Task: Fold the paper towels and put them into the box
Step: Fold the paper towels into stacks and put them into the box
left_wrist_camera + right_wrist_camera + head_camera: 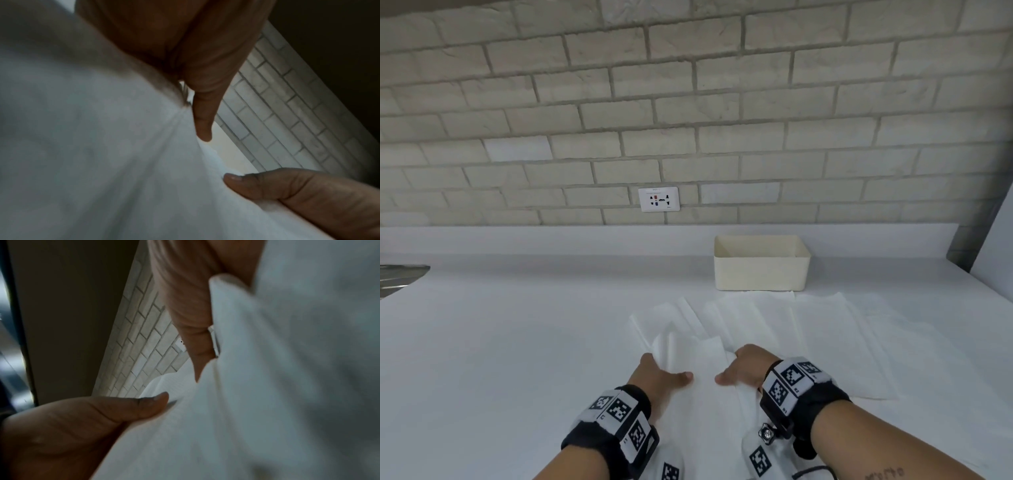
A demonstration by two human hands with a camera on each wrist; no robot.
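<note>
A white paper towel (702,380) is lifted off the counter near its front edge, held between both hands. My left hand (657,371) grips its left side, thumb on top and fingers underneath. My right hand (743,368) grips its right side the same way. The left wrist view shows a thumb (267,185) and a finger (202,123) pinching the towel (102,146). In the right wrist view the thumb (127,407) presses the towel (267,386) against the fingers. More paper towels (774,325) lie spread flat behind. A cream box (760,274) stands open at the back.
A brick wall with a power socket (659,199) rises behind the white counter (517,325). A metal sink edge (400,277) shows at the far left. A dark panel (983,233) borders the counter at the right.
</note>
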